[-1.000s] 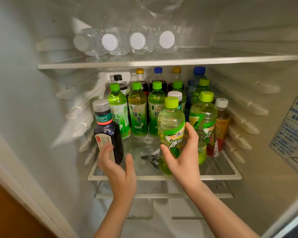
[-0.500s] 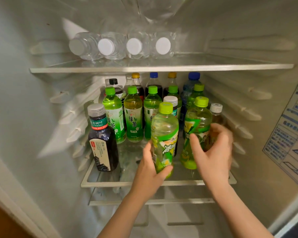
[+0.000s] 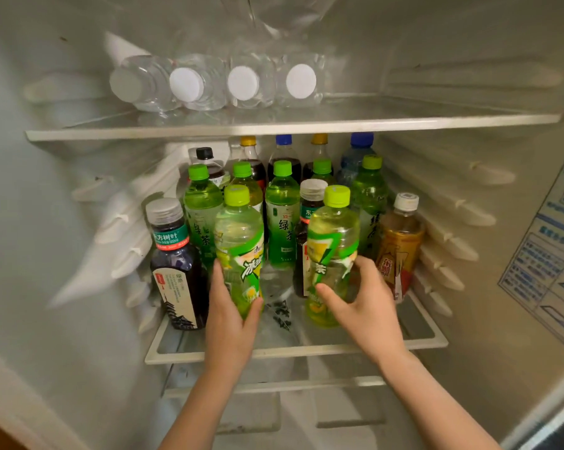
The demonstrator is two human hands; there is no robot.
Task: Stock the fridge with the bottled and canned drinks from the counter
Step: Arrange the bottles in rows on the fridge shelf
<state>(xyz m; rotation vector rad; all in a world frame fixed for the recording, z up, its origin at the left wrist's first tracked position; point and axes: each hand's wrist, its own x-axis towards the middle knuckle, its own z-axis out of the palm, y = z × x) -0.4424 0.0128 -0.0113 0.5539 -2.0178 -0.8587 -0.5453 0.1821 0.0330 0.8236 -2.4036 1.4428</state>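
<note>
Both forearms reach up from the bottom edge into the open fridge [image 3: 79, 222]. The left hand [image 3: 230, 323] is upright at about 6 o'clock of the frame, its fingers [image 3: 253, 315] and thumb wrapped round the lower body of an iced green tea bottle [image 3: 240, 251] with a lime cap, which stands near the front of the middle shelf [image 3: 293, 351]. The right hand [image 3: 368, 306], at about 5 o'clock, is turned palm-left with thumb and fingers curled loosely against the lower part of a second iced tea bottle [image 3: 332, 251]; whether they truly grip it or only touch it I cannot tell. This bottle stands at 3 o'clock of the first, with a gap between them. The fridge's white walls carry moulded shelf rails, and a blue-printed label [image 3: 553, 254] is stuck on the right wall. The upper glass shelf [image 3: 404, 120] carries four clear water bottles [image 3: 241, 82] lying on their sides, white caps facing out. On the middle shelf, a dark tea bottle [image 3: 177, 264] stands at 9 o'clock of the left hand, an amber tea bottle [image 3: 399, 245] at 2 o'clock of the right hand, and behind them are rows of green tea bottles [image 3: 282, 219] and dark soda bottles [image 3: 284, 157] with yellow and blue caps.
</note>
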